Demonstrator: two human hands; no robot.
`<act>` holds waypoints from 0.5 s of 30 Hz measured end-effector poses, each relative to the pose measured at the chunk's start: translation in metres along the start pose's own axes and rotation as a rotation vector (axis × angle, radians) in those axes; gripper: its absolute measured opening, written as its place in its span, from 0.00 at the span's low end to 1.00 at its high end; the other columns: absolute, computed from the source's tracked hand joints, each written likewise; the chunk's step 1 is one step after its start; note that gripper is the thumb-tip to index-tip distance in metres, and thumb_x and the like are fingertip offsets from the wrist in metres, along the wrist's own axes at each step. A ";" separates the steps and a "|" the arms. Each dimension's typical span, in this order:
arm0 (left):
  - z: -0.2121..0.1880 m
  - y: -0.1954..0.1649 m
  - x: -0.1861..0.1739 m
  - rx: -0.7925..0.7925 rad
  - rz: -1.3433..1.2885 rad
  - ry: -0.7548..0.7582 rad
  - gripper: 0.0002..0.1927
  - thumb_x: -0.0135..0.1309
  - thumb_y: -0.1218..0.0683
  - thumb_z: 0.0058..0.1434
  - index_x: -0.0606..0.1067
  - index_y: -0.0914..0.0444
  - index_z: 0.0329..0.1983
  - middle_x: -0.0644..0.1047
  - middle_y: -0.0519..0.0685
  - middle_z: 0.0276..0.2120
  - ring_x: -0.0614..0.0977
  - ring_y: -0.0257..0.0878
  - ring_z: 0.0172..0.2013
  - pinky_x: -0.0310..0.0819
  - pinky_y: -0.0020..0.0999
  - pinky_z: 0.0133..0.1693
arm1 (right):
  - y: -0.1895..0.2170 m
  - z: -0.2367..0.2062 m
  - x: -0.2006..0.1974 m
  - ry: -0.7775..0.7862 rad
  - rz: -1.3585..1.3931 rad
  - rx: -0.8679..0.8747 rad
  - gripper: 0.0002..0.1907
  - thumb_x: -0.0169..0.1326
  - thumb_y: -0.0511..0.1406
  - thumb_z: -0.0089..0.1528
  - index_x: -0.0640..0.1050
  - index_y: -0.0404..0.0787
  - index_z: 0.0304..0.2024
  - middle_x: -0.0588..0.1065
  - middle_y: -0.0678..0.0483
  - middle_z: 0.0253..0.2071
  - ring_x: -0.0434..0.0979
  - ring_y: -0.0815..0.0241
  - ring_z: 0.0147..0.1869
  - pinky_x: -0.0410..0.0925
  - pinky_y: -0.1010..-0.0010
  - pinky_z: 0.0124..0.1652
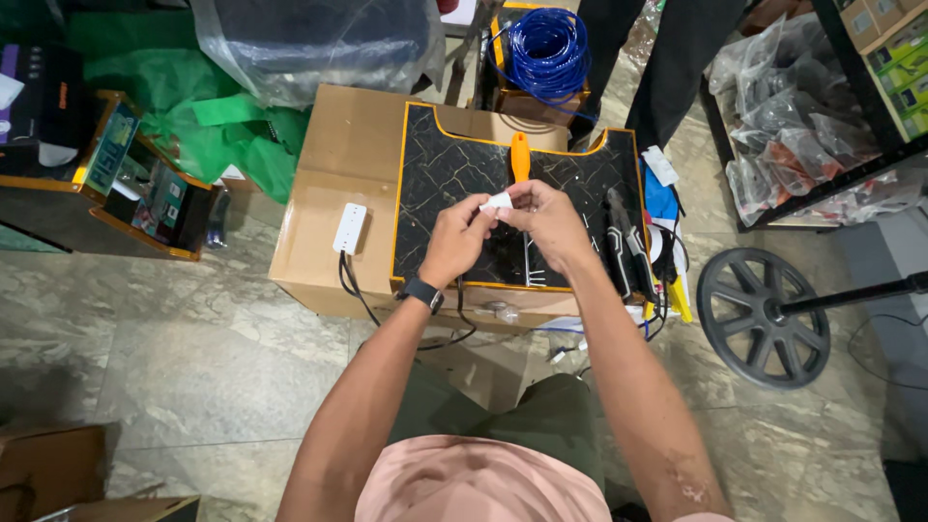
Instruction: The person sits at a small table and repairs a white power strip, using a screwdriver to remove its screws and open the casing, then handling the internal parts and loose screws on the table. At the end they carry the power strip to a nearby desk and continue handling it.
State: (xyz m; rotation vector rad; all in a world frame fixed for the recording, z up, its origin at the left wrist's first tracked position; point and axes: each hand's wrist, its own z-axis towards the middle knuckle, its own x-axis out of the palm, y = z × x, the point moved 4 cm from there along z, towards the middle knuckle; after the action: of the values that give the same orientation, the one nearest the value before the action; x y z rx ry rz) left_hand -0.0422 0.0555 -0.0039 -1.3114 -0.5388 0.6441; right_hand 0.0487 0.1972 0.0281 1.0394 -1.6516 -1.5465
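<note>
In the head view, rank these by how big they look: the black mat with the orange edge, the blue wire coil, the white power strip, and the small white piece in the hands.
1. Black mat
2. Blue wire coil
3. White power strip
4. Small white piece, pinched by both hands

The coil lies farther from the camera, but the order holds.

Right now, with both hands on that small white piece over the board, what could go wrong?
1. The small white piece is pinched only at the fingertips of the left hand and right hand; it could slip and drop among the tools or off the black board.
2. Loose black cables hang off the cardboard box near the knees and might snag.
</note>
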 end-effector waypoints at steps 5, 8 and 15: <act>0.005 0.016 -0.007 -0.057 -0.313 -0.078 0.14 0.51 0.54 0.70 0.77 0.70 0.50 0.80 0.48 0.30 0.80 0.31 0.29 0.76 0.27 0.34 | 0.008 -0.004 -0.030 -0.227 -0.294 0.025 0.12 0.61 0.36 0.63 0.80 0.35 0.45 0.80 0.49 0.36 0.78 0.57 0.36 0.70 0.67 0.37; 0.009 0.017 -0.010 -0.079 -0.388 -0.060 0.14 0.52 0.55 0.70 0.78 0.71 0.49 0.79 0.47 0.30 0.80 0.32 0.29 0.76 0.27 0.34 | 0.021 -0.012 -0.033 -0.325 -0.906 -0.017 0.16 0.64 0.43 0.60 0.82 0.34 0.36 0.81 0.42 0.35 0.82 0.46 0.40 0.73 0.59 0.42; 0.019 0.019 -0.017 -0.348 -0.609 -0.005 0.13 0.54 0.56 0.67 0.78 0.74 0.43 0.79 0.49 0.31 0.82 0.35 0.30 0.82 0.31 0.38 | 0.017 -0.020 -0.003 -0.226 -1.086 0.203 0.18 0.65 0.47 0.56 0.85 0.37 0.33 0.80 0.39 0.36 0.81 0.38 0.45 0.73 0.53 0.48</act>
State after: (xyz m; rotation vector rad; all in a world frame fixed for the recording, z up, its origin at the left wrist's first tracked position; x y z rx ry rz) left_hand -0.0698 0.0592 -0.0193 -1.3687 -1.0341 0.0461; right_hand 0.0653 0.1903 0.0471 2.1577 -1.4444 -2.2220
